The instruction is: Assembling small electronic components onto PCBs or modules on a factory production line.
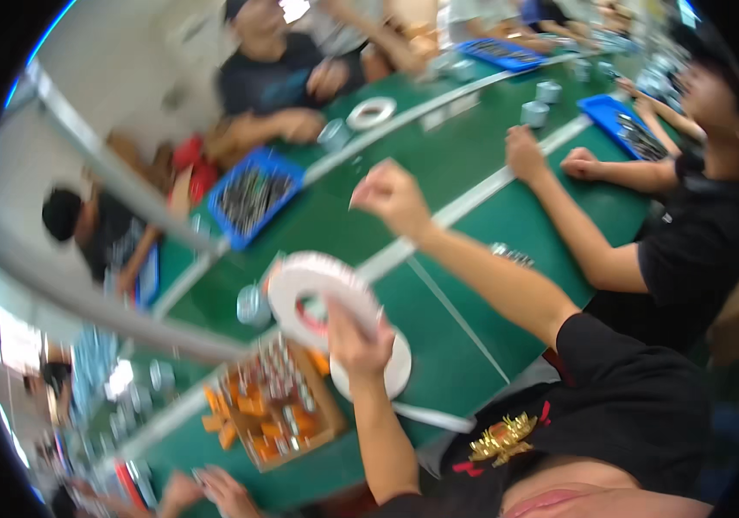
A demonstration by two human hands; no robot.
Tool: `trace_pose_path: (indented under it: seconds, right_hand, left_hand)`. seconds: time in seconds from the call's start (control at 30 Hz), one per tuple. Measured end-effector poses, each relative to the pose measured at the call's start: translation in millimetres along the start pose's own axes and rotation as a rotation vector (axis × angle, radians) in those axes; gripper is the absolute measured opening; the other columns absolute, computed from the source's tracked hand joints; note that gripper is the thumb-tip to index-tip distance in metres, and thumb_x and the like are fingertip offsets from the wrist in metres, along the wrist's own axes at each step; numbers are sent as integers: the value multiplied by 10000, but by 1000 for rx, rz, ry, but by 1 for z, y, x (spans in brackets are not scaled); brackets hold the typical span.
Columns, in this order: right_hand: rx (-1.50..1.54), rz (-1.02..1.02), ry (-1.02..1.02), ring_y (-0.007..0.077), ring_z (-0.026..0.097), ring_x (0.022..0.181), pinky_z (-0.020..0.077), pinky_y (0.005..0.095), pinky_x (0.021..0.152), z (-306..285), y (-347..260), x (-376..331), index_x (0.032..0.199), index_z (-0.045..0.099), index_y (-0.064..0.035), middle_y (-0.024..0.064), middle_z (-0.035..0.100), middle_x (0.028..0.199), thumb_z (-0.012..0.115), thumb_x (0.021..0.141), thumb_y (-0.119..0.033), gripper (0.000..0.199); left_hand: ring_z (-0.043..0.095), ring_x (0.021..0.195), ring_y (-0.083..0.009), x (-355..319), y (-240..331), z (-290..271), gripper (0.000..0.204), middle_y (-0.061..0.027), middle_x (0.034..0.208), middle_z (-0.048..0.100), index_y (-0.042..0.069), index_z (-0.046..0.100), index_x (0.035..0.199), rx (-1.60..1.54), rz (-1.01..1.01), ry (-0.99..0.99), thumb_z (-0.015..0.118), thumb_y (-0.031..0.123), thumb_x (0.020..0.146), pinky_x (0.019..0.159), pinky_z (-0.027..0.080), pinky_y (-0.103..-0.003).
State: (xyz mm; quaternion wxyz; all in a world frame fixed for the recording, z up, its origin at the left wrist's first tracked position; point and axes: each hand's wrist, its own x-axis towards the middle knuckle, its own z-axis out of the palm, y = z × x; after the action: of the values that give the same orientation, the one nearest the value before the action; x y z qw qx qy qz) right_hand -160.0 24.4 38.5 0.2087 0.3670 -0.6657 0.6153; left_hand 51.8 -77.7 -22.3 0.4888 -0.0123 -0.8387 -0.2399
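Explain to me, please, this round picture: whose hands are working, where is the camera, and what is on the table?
No machine here: one person uses two bare hands. The picture comes from a fisheye camera on that person's head, so straight edges bend. The left hand holds a white roll. The right hand is out over the green table; blur hides whether it holds anything. The table bears a box of orange pieces and blue trays of dark parts.

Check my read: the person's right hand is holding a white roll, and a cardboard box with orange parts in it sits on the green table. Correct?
Not quite: the head view shows the left hand holding the white roll. The cardboard box with orange parts does sit on the green table.
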Motion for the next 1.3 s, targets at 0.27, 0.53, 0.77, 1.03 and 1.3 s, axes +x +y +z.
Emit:
trace_pose_path:
  seconds: [0.27,0.53,0.77,1.03,1.3]
  right_hand:
    - [-33,388,-490,189,707,852,532,316,844,104,82,19,889,768,24,114,757,845,736,798,-165,212]
    - [79,426,-658,226,707,854,515,330,887,165,97,31,874,807,-36,117,767,860,741,749,-173,197]
    - [45,529,-789,198,690,749,540,324,768,174,112,39,856,796,10,120,752,799,741,720,-115,192]
    - [-436,412,-854,298,672,1000,519,416,882,163,69,43,897,785,-7,162,693,1043,821,685,-219,302]
    - [-688,395,-536,359,564,1213,470,470,963,124,75,39,1169,678,-24,207,508,1338,854,729,-349,575]
  left_hand:
    - [588,659,-332,8,30,10,931,-195,820,583,-157,415,1424,-182,127,-165,760,187,630,632,526,-414]
    - [570,606,-290,12,41,5,926,-162,766,564,-164,462,1385,-193,119,-129,772,213,598,590,510,-374]
    - [574,611,-278,17,36,6,925,-163,773,573,-169,462,1381,-195,102,-105,772,213,599,585,510,-363]
    - [571,612,-278,16,25,1,945,-160,790,575,-170,444,1396,-164,89,-113,770,208,593,587,507,-362]
    - [565,624,-298,12,29,6,939,-165,803,558,-168,416,1414,-162,113,-132,762,251,648,600,508,-385]
